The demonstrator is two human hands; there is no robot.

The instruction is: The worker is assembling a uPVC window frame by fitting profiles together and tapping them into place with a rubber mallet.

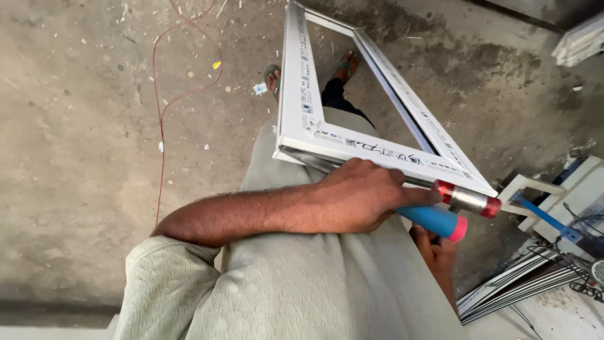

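Closest to the camera, the person's left hand (362, 195) is wrapped tight around a mallet (453, 211) with a blue grip, pink end cap and a metal head ringed in red. That head lies against the near edge of a white window frame (302, 94), which is propped against the person's pale green clothing. Just below, the right hand (437, 252) is mostly hidden beneath the mallet, so its grip cannot be told. Farther off, two sandalled feet (346, 63) stand on the dusty concrete floor (82, 126), where a thin red wire (160, 113) trails. White profile strips (522, 277) lie by the right edge.
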